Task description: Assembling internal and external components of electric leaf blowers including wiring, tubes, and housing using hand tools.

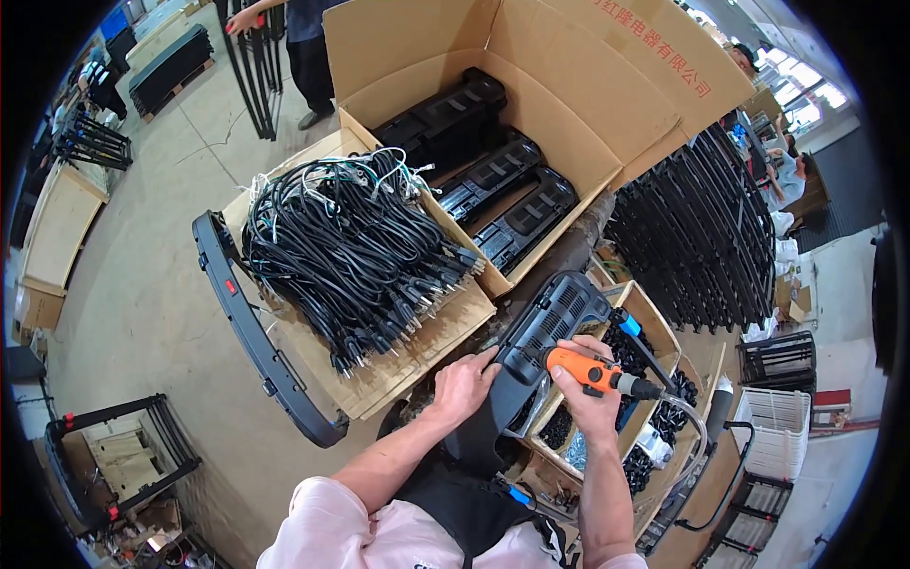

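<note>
A black plastic housing (545,318) with vent slots lies slanted in front of me. My left hand (462,387) is at its left edge, thumb and fingers on the black plastic. In my right hand (590,398) is an orange cordless screwdriver (578,369), held over the housing's right side. The tool's dark chuck (642,387) points right, away from the housing. Under and beside my right forearm stands a wooden parts box (621,302) with compartments of small black and silver fasteners.
A bundle of black cables (351,247) lies on cardboard at the left. Behind it, an open carton (559,81) holds several black housings. A curved black frame (248,332) leans beside the cables. Stacked black frames (697,228) stand at the right. Another person's hand (245,21) holds black tubes.
</note>
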`<state>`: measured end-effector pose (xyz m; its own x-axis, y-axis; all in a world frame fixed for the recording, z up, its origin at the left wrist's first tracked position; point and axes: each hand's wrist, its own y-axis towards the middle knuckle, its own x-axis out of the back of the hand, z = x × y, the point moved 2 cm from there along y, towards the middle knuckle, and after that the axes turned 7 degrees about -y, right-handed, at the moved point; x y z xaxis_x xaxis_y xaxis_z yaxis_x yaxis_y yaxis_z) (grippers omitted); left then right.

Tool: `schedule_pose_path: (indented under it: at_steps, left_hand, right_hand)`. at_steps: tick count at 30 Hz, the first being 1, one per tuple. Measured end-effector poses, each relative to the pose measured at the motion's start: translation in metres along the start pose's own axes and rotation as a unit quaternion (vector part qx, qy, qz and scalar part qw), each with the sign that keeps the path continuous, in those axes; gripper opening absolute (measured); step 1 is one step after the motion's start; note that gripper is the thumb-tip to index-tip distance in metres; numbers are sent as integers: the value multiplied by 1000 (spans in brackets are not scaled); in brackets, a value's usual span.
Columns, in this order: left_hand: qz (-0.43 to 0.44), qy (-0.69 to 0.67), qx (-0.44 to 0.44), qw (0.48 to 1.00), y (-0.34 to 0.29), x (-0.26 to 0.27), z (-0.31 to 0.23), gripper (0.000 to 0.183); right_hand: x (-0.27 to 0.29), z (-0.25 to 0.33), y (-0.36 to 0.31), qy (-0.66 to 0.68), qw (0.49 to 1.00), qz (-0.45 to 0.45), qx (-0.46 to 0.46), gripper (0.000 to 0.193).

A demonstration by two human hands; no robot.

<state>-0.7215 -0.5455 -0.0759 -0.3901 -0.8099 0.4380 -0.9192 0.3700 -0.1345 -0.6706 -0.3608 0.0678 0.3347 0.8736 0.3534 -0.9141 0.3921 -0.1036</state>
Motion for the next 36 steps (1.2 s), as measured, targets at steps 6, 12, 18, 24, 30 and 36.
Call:
schedule_pose_path:
  at_steps: [6, 12, 18, 24, 30, 36]
  left_hand:
    - [-6, -21, 8, 1000, -2, 2, -1, 37]
    - [-5, -23, 4, 1000, 3, 1, 0, 37]
    - [-9, -30, 4, 1000, 1, 1, 4, 36]
    - [-8, -38, 2, 999, 1, 2, 1, 36]
    - [-5, -57, 19, 998, -1, 6, -3, 36]
    - [-6, -71, 18, 997, -2, 7, -1, 37]
  right_hand:
    - [0, -1, 0, 8, 1000, 11, -2, 56]
    - [-5, -5, 4, -5, 1000, 2, 5, 55]
    - [-13, -2, 9, -21, 1000, 12, -4, 53]
    - [-20, -1, 15, -55, 998, 26, -12, 52]
    - [-30, -4, 21, -68, 997, 42, 11, 48]
    - [-32, -8, 25, -102, 991, 77, 27, 41]
